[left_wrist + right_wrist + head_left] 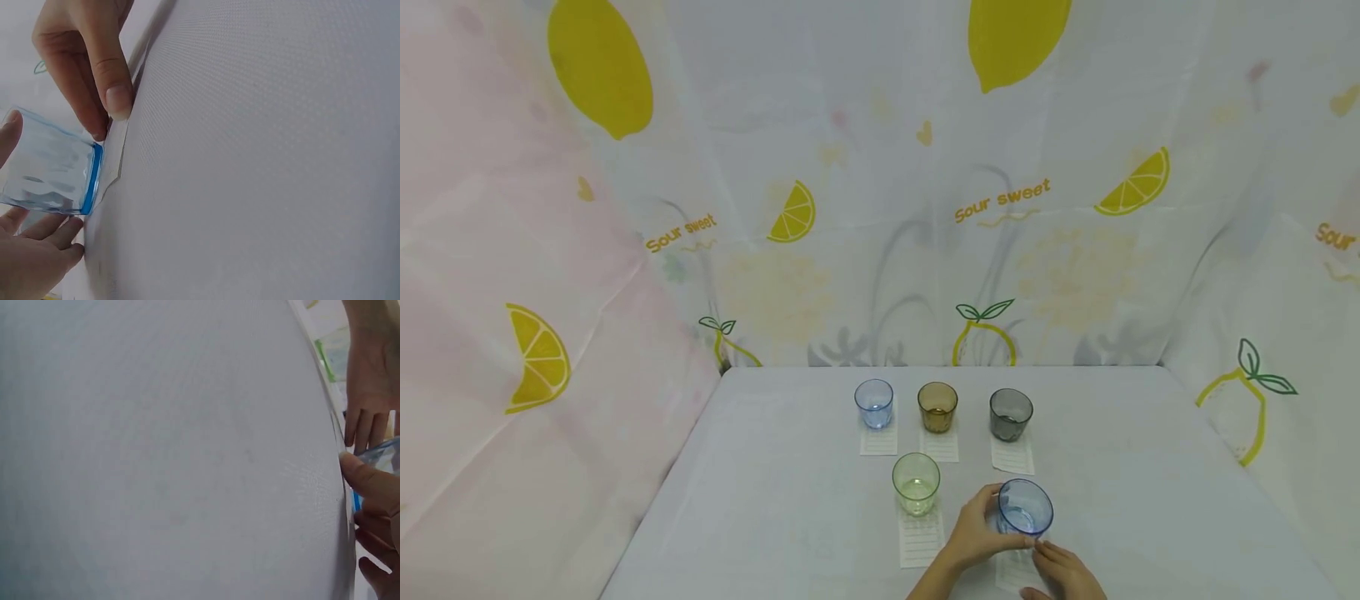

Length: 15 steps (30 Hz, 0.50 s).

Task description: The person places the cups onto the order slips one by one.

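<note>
My left hand [976, 535] holds a clear blue glass [1025, 510] at the front right of the table, thumb on the near side and fingers around the far side. In the left wrist view the glass's thick blue base is close to the tabletop, beside a white paper slip [116, 150]. Just in front of the glass, my right hand [1067, 573] pinches the slip's edge between thumb and fingers. The right wrist view has the right thumb [369, 478] at the slip's edge, with part of the glass hidden behind it.
A green glass [916, 485] stands to the left on a printed slip [921, 542]. Along the back are another blue glass [874, 405], an amber glass [937, 407] and a grey glass [1011, 415], each with a slip. Lemon-print cloth [865, 275] surrounds the white table [760, 500].
</note>
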{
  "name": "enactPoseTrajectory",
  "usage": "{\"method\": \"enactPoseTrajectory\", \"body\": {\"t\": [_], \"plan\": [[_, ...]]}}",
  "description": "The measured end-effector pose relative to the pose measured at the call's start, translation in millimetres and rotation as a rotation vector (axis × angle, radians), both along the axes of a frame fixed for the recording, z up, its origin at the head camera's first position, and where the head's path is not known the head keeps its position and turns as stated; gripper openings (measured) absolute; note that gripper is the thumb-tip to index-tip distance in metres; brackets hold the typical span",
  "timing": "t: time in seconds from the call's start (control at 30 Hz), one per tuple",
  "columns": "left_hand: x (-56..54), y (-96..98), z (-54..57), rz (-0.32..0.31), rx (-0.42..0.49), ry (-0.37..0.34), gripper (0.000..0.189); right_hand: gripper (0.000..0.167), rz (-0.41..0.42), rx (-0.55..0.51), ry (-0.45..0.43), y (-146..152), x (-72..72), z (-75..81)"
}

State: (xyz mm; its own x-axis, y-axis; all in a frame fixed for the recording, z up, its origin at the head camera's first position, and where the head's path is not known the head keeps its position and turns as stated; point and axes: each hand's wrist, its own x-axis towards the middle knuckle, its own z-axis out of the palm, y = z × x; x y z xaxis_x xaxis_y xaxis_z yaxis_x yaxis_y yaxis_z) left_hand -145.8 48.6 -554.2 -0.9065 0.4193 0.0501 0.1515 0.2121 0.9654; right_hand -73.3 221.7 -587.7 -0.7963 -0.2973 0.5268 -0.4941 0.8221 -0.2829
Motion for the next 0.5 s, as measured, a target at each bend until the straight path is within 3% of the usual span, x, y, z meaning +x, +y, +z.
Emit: {"method": "enactPoseTrajectory", "body": {"t": [0.13, 0.3, 0.5], "plan": [[-1.4, -0.6, -2.2, 0.013, -0.003, 0.041, 0.066, 0.054, -0.047, -0.011, -0.022, -5.6, 0.4, 4.2], [-4.0, -2.8, -3.0, 0.008, -0.009, 0.037, 0.066, 0.053, -0.068, 0.002, -0.227, -9.2, 4.5, 12.3], [-6.5, -2.0, -3.7, -0.030, 0.029, 0.050, 0.066, 0.051, -0.127, -0.027, -0.164, -11.8, 6.1, 6.6]]}}
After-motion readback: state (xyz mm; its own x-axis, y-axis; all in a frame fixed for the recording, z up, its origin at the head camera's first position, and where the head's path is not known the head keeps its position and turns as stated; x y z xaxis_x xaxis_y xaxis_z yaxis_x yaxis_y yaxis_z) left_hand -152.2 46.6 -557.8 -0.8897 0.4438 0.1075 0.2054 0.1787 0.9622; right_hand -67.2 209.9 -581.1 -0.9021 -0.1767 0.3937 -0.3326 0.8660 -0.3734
